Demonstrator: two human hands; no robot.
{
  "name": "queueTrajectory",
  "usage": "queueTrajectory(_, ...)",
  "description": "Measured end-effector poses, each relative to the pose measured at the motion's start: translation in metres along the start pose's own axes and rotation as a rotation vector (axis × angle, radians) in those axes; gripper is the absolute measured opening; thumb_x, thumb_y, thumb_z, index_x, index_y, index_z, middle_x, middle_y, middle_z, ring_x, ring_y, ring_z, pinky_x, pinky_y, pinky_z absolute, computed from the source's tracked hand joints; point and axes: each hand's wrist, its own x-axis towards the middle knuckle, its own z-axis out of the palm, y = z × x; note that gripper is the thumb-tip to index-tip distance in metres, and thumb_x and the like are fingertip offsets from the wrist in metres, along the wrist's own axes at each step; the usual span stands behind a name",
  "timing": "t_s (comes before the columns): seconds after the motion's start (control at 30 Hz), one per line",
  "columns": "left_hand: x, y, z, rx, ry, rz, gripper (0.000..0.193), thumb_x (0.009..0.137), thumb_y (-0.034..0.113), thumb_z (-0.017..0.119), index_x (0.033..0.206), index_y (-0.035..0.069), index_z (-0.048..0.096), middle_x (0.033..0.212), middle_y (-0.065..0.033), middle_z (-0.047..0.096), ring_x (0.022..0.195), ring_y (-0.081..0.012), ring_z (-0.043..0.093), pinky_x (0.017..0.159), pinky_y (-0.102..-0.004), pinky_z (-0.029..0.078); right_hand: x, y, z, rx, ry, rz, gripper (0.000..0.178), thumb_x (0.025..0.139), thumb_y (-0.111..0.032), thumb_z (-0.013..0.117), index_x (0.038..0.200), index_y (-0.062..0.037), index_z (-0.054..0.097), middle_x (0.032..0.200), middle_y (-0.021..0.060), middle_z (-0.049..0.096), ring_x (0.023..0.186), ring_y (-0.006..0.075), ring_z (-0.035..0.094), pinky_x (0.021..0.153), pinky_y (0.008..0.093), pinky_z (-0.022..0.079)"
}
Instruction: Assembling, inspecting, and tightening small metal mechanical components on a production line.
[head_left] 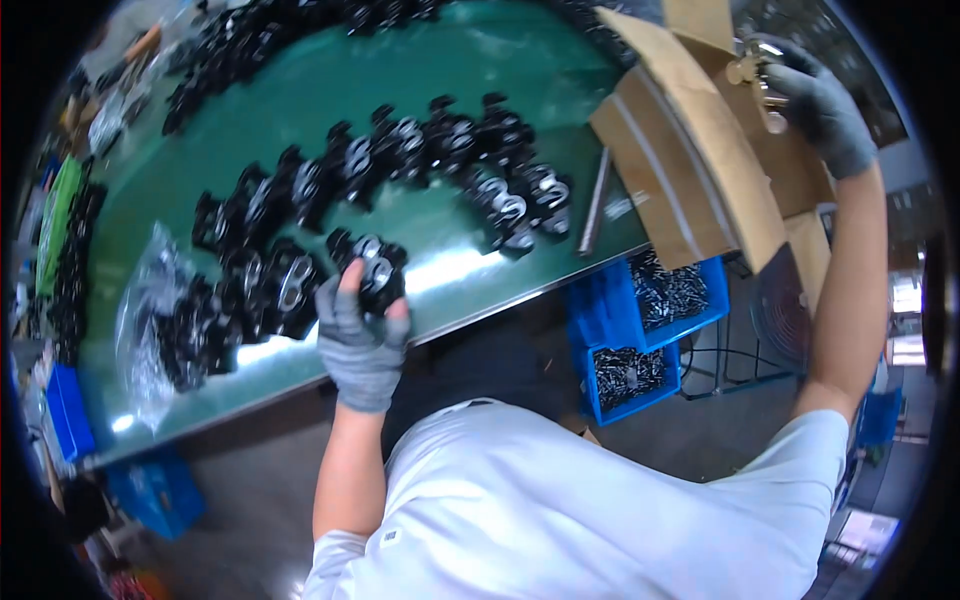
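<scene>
My left hand [362, 345], in a grey glove with bare fingertips, grips a black part with shiny metal rings [375, 268] near the table's front edge, thumb and a finger on its near side. Its underside is hidden. Over at the far right, my right hand [818, 108], also gloved in grey, is raised above an open cardboard box [680, 150]. Its fingers close on a shiny brass-coloured metal piece [765, 85], whose exact kind I cannot make out. Similar black parts [355, 160] stand in a curved row on the green table [470, 70].
A metal bar [594, 203] lies beside the box. Below the table's right end, blue bins [690, 320] hold many small metal pieces. A clear plastic bag [150, 320] lies at the table's left, near a blue container [68, 412]. More black parts [260, 40] line the far edge.
</scene>
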Motion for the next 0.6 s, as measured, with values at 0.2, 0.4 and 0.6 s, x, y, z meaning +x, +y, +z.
queueTrajectory(0.2, -0.002, 0.000, -0.003, -0.066, 0.015, 0.011, 0.064, 0.084, 0.027, 0.081, 0.141, 0.013, 0.056, 0.113, -0.0169, 0.059, 0.092, -0.0334, 0.065, 0.080, -0.0421, 0.055, -0.031, -0.098, 0.134, 0.029, -0.228, 0.003, 0.054, 0.084, -0.027, 0.081, 0.128, -0.0002, 0.066, 0.113, 0.0100, 0.074, 0.101, 0.0209, 0.071, 0.085, 0.0348, 0.060)
queueTrajectory(0.4, -0.010, -0.002, -0.013, -0.074, 0.007, -0.021, 0.063, 0.082, 0.024, 0.082, 0.139, 0.012, 0.057, 0.109, -0.0160, 0.059, 0.089, -0.0318, 0.065, 0.078, -0.0411, 0.056, -0.025, -0.075, 0.266, -0.223, -0.568, -0.019, 0.053, 0.080, -0.026, 0.081, 0.127, -0.0044, 0.071, 0.113, 0.0111, 0.074, 0.084, 0.0165, 0.073, 0.081, 0.0322, 0.061)
queueTrajectory(0.6, -0.017, -0.012, -0.016, -0.159, 0.038, -0.021, 0.062, 0.080, 0.023, 0.083, 0.136, 0.012, 0.059, 0.104, -0.0149, 0.058, 0.088, -0.0306, 0.066, 0.075, -0.0403, 0.056, 0.003, -0.043, 0.386, -0.928, -0.467, -0.331, 0.045, 0.081, -0.019, 0.079, 0.126, -0.0129, 0.073, 0.113, 0.0165, 0.072, 0.104, 0.0314, 0.071, 0.091, 0.0388, 0.058)
